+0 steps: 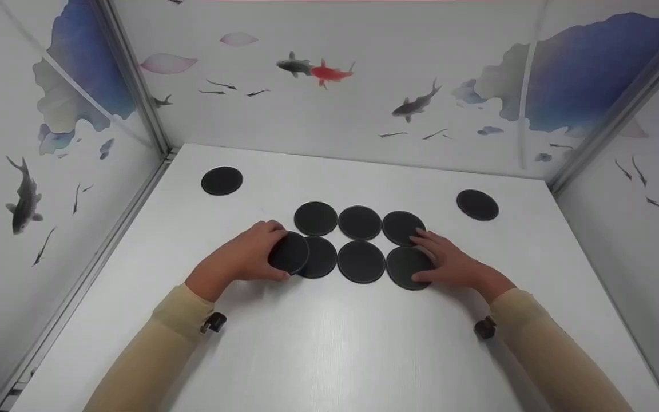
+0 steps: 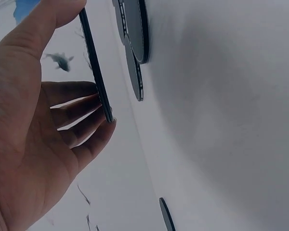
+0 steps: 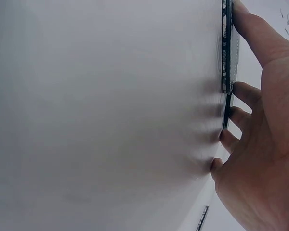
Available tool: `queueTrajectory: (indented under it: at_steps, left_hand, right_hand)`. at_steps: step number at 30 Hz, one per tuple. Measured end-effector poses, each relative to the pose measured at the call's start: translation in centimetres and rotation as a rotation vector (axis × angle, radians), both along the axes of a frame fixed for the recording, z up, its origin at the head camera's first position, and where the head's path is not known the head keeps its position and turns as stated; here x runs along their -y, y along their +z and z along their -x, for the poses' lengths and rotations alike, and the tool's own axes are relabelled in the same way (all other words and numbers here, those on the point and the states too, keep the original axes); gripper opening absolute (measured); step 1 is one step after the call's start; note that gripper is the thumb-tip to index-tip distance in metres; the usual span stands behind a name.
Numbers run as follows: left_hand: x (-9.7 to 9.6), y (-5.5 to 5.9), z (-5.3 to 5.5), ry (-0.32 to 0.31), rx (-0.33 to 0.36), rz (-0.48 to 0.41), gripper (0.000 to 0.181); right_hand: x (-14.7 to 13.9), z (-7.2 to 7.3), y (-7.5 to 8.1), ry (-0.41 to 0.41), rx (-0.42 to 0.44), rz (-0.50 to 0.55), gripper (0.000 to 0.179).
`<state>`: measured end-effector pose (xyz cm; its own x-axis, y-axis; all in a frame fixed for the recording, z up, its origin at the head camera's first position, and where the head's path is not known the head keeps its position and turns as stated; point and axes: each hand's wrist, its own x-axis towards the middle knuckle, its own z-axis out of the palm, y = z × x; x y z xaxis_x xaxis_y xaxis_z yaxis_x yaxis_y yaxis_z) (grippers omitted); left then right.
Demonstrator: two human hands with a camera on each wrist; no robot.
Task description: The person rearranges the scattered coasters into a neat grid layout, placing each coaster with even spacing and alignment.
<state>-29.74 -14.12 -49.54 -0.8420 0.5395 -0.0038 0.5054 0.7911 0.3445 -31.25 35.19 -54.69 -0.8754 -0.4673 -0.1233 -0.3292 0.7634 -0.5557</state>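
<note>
In the head view, my left hand [image 1: 252,252] grips a round black coaster [image 1: 288,253] between thumb and fingertips. It is raised off the table and partly covers the near-left coaster [image 1: 322,257]. The left wrist view shows this held coaster [image 2: 94,60] edge-on, clear of the surface. My right hand [image 1: 449,263] spans the near-right coaster [image 1: 405,268], thumb at one side and index finger at the other. That coaster lies flat. Other right fingertips reach the far-right coaster [image 1: 403,228] and the tabletop beside it.
Two rows of black coasters lie close together, including a far-left one [image 1: 316,218], a far-middle one [image 1: 360,222] and a near-middle one [image 1: 361,261]. Single coasters lie at the back left [image 1: 222,181] and back right [image 1: 477,205]. Printed wall panels [image 1: 329,126] enclose the white table [image 1: 329,343].
</note>
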Motion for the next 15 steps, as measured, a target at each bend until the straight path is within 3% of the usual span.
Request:
queueTrajectory:
  at_steps: [15]
  left_hand:
    - [-3.1, -0.7, -2.6, -0.116, -0.019, 0.118, 0.093]
  right_hand:
    - [0.0, -0.1, 0.0, 0.001, -0.002, -0.006, 0.099]
